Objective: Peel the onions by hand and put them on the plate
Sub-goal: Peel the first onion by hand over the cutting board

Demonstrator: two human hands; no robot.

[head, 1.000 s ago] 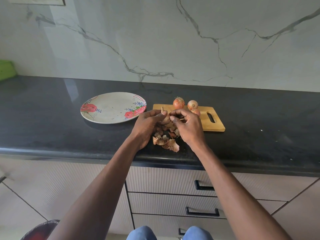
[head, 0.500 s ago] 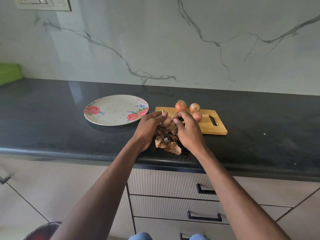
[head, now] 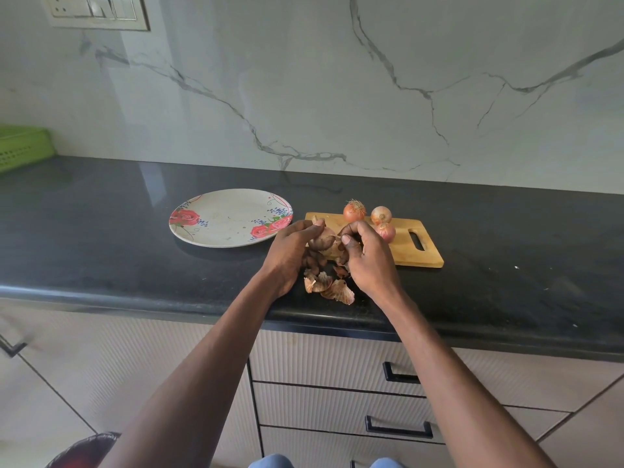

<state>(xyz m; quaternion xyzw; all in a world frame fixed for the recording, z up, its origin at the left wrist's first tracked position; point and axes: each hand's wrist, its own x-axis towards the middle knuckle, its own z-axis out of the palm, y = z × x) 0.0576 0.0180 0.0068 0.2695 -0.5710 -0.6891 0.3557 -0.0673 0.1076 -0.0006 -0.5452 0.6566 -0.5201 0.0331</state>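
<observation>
My left hand (head: 290, 255) grips an onion (head: 326, 238) just above the counter, at the near left corner of the wooden cutting board (head: 408, 251). My right hand (head: 368, 258) pinches the onion's skin from the right side. Most of that onion is hidden between my fingers. Three unpeeled onions (head: 354, 211) sit together on the far part of the board. A floral plate (head: 229, 217) lies to the left of the board with nothing on it. Loose brown skins (head: 329, 287) lie on the counter below my hands.
The black counter (head: 101, 231) runs along a marble wall. A green basket (head: 20, 146) stands at the far left. Drawers with black handles (head: 398, 428) are below the counter edge.
Both hands have stayed on the onion, with the fingers shifting slightly around it. The camera has tilted up a little, showing more of the wall switch.
</observation>
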